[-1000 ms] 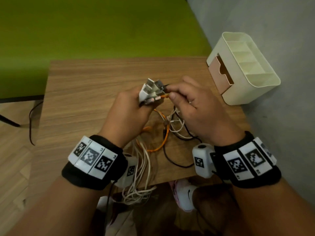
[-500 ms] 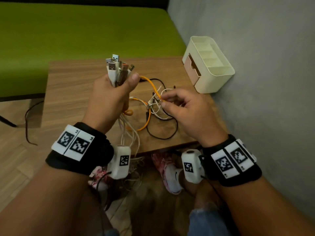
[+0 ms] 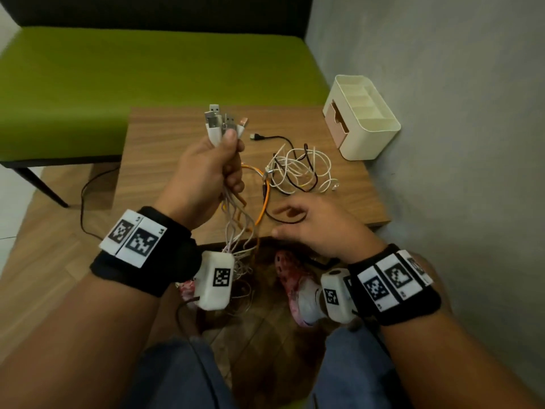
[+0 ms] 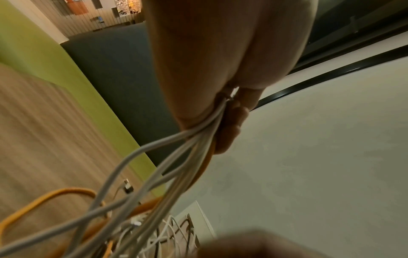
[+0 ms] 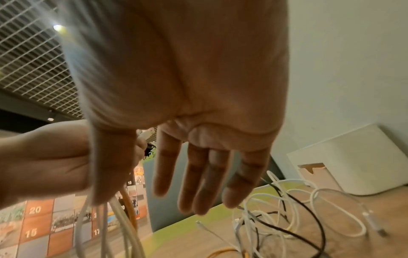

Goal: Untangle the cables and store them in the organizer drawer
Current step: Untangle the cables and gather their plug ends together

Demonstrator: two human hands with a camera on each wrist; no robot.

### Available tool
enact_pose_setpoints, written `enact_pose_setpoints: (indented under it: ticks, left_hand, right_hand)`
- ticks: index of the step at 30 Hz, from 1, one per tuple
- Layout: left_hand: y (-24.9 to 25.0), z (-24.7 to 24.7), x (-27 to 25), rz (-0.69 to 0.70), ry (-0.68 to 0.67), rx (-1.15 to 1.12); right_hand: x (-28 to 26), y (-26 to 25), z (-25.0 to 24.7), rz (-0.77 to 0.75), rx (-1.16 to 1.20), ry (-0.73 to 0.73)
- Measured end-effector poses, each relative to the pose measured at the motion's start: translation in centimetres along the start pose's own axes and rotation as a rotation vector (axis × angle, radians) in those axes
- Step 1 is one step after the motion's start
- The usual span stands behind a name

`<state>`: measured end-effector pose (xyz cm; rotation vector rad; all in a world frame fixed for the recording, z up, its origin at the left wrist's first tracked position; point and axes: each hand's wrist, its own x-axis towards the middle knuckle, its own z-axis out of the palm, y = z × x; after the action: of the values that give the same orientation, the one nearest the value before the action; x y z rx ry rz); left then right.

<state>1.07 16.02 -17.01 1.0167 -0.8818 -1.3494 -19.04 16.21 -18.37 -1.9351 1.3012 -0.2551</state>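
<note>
My left hand (image 3: 211,169) is raised above the table and grips a bundle of cables (image 3: 219,128) near their USB plugs, which stick up from the fist. In the left wrist view the white and orange cords (image 4: 176,157) hang down from the closed fingers. A tangle of white, black and orange cables (image 3: 298,172) lies on the wooden table (image 3: 165,160). My right hand (image 3: 312,225) hovers low at the table's near edge with fingers (image 5: 198,178) straight and spread, holding nothing. The cream organizer (image 3: 361,116) with its pink drawer (image 3: 336,122) stands at the far right corner.
A green bench (image 3: 147,84) lies beyond the table. A grey wall (image 3: 457,113) runs along the right, close to the organizer. A black cord (image 3: 88,202) trails on the wooden floor at the left. Pink-and-white shoes (image 3: 298,290) sit under the table's near edge.
My right hand let go of the tangle and drew back toward the table's near edge, fingers spread. The left hand keeps its raised grip on the plug ends. The loose tangle now lies on the table.
</note>
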Motion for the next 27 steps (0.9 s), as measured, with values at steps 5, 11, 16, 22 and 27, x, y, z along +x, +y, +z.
enact_pose_setpoints:
  ticks: [5,11,16,22,27]
  left_hand:
    - [0.7,2.0,-1.8,-0.043,-0.109,-0.136]
    - [1.7,1.0,-1.9,-0.047,-0.102,-0.085]
    - [0.6,-1.4,-0.9,-0.098,-0.041,0.071]
    - [-1.6,-2.9,0.8,-0.137,0.011,0.092]
    - [-2.5,-3.3,2.2,-0.175,0.037,0.084]
  right_hand:
    - [-0.1,-2.0,2.5,-0.173,0.188,-0.173]
    - [1.1,-1.8,5.0,-0.096,0.211,-0.074]
    - [2.8,-0.4,5.1,-0.057,0.129,-0.157]
    - [5.3,2.8,3.7,0.048,0.025,-0.141]
    - [7.7,5.0,3.4,0.086,0.045,0.048]
